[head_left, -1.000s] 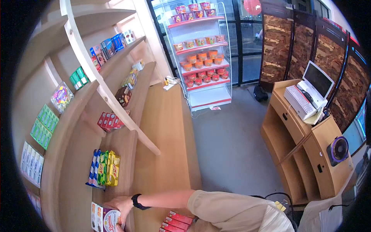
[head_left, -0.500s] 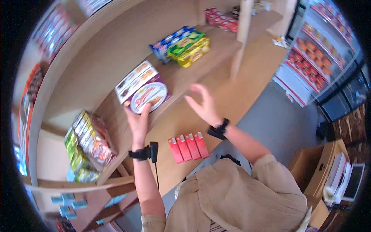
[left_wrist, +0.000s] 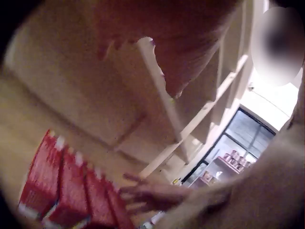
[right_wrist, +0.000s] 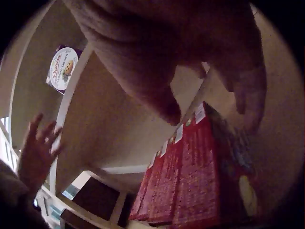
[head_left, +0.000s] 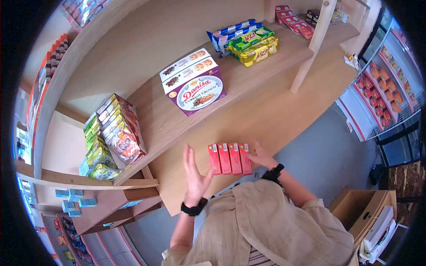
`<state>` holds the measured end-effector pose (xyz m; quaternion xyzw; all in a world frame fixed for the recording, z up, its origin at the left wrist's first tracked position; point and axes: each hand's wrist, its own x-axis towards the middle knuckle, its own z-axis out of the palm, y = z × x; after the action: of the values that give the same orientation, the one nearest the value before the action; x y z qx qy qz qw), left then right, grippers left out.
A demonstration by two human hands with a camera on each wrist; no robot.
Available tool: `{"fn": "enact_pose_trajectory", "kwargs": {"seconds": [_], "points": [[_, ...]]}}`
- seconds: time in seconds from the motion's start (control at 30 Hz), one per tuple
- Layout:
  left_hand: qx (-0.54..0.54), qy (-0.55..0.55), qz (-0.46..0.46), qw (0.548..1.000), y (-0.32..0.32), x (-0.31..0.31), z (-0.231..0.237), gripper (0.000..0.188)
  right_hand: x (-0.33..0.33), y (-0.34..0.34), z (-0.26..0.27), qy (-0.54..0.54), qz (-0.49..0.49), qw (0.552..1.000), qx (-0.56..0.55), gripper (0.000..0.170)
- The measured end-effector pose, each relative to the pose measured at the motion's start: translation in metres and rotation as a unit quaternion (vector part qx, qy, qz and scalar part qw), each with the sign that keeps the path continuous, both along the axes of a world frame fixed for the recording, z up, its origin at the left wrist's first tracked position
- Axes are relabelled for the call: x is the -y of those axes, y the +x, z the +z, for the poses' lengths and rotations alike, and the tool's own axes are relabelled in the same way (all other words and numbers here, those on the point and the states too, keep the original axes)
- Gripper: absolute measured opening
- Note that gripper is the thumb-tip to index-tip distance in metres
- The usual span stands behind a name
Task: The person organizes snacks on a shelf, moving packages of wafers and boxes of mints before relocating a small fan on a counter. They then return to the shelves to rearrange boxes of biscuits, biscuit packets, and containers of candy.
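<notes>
1. Four red boxes (head_left: 230, 158) sat side by side in a row just below the centre of the head view, on the wooden counter (head_left: 284, 116).
2. The left hand (head_left: 194, 177) was left of the row and apart from it, fingers stretched out, thumb spread wide, gripping nothing.
3. The right hand (head_left: 262, 157) was at the row's right end, its fingers reaching toward the last box. In the right wrist view its thumb and fingers stood apart above that end; whether any fingertip touched the cardboard could not be told.
4. A good hold, in my judgement, called for both palms to meet the two ends at the same height, with even inward pressure, so that the middle boxes stayed pinched between the outer ones.
5. The left hand had the wider gap to cross, so it seemed best for the right to wait lightly at its end; pushing first might have skewed the row.
6. Too hard a squeeze could have buckled the row or dented the cardboard, and too loose a one could have dropped a middle box.
7. The shelf (head_left: 148, 108) ran above the row in the frame, bearing a purple cookie box (head_left: 195, 86) near the upper centre; hands and boxes needed room to pass its front edge.
</notes>
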<state>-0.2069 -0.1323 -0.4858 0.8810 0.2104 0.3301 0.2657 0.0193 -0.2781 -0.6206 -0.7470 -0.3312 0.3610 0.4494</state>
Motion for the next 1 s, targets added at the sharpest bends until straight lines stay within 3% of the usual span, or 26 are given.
{"fn": "enact_pose_trajectory", "kwargs": {"seconds": [0.03, 0.1, 0.13, 0.2, 0.23, 0.3, 0.37, 0.43, 0.5, 0.53, 0.6, 0.73, 0.8, 0.83, 0.9, 0.93, 1.0], "points": [[-0.037, -0.083, -0.001, 0.996, -0.010, 0.006, -0.027, 0.101, 0.002, 0.004, -0.006, 0.001, 0.001, 1.000, 0.001, 0.081], [-0.076, -0.175, 0.027, 0.981, -0.026, 0.006, -0.089, 0.100, 0.006, 0.017, -0.018, 0.029, 0.062, 0.961, 0.267, 0.071], [-0.068, -0.171, 0.019, 0.983, -0.029, 0.006, -0.100, 0.100, 0.006, 0.019, -0.010, 0.030, 0.055, 0.959, 0.277, 0.071], [-0.118, -0.383, 0.065, 0.914, -0.028, 0.001, -0.115, 0.096, 0.000, 0.015, 0.019, -0.063, 0.183, 0.870, 0.453, 0.067], [-0.111, -0.378, 0.053, 0.918, -0.026, -0.004, -0.130, 0.096, -0.006, 0.014, 0.025, -0.065, 0.171, 0.867, 0.463, 0.067], [-0.119, -0.434, 0.059, 0.891, -0.020, -0.013, -0.153, 0.093, -0.017, 0.009, 0.033, 0.025, 0.260, 0.814, 0.519, 0.065], [-0.115, -0.479, 0.040, 0.870, -0.007, -0.012, -0.151, 0.087, -0.024, 0.005, 0.022, 0.020, 0.274, 0.796, 0.539, 0.067], [-0.092, -0.450, -0.072, 0.885, 0.004, -0.012, -0.150, 0.082, -0.028, 0.005, 0.011, 0.018, 0.291, 0.778, 0.556, 0.069], [-0.097, -0.418, -0.052, 0.902, 0.007, -0.005, -0.141, 0.074, -0.030, 0.006, 0.004, -0.055, 0.306, 0.849, 0.428, 0.078], [-0.083, -0.438, -0.050, 0.894, 0.006, -0.005, -0.148, 0.072, -0.029, 0.009, -0.006, -0.053, 0.302, 0.849, 0.431, 0.078], [-0.068, -0.456, -0.050, 0.886, 0.006, -0.005, -0.161, 0.071, -0.018, 0.018, -0.034, -0.019, 0.236, 0.941, 0.241, 0.087], [-0.048, -0.450, -0.078, 0.888, 0.017, -0.005, -0.168, 0.072, 0.007, 0.015, -0.039, -0.036, 0.151, 0.965, 0.210, 0.087], [-0.040, -0.464, -0.099, 0.879, 0.026, 0.000, -0.160, 0.073, 0.009, 0.014, -0.037, -0.011, 0.261, 0.964, -0.039, 0.085], [-0.033, -0.464, -0.093, 0.880, 0.030, 0.005, -0.151, 0.073, 0.007, 0.014, -0.045, -0.008, 0.260, 0.965, -0.035, 0.085], [-0.026, -0.461, -0.090, 0.882, 0.035, 0.005, -0.145, 0.073, 0.004, 0.014, -0.074, -0.145, 0.156, 0.977, -0.029, 0.073], [-0.056, -0.438, -0.091, 0.893, 0.036, 0.003, -0.147, 0.074, 0.009, 0.010, -0.077, -0.142, 0.153, 0.978, -0.026, 0.073], [-0.081, -0.403, -0.098, 0.906, 0.042, -0.005, -0.154, 0.074, 0.017, 0.003, -0.072, -0.024, 0.137, 0.990, -0.037, 0.071]]}}
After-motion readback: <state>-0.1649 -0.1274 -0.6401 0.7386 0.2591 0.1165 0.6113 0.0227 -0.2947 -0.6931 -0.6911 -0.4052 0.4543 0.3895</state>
